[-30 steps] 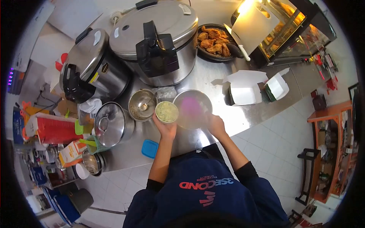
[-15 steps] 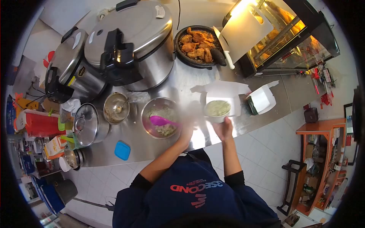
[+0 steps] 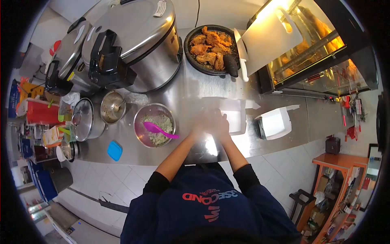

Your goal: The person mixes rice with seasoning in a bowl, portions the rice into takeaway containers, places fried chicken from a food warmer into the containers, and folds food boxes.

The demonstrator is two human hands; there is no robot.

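My left hand (image 3: 198,130) and my right hand (image 3: 220,129) are close together over the steel counter, left of an open white takeaway box (image 3: 235,118). A hazy blur covers the fingers of both, so I cannot make out their grip or anything between them. To the left, a metal bowl (image 3: 137,129) contains pale green-white rice (image 3: 161,122). A pink rice paddle (image 3: 156,129) rests in this bowl, its handle over the rim towards my left hand. A second open white box (image 3: 276,123) stands further right.
Two large steel rice cookers (image 3: 144,49) stand at the back left. A dark stone plate (image 3: 195,65) of fried chicken, a knife (image 3: 242,61) and a lit glass display case (image 3: 310,53) are behind. A blue lid (image 3: 115,151) lies near the front edge.
My right hand has moved left to meet my left hand. The small bowl of rice it held no longer shows. The camera view has shifted, and the paddle still lies in the metal bowl.
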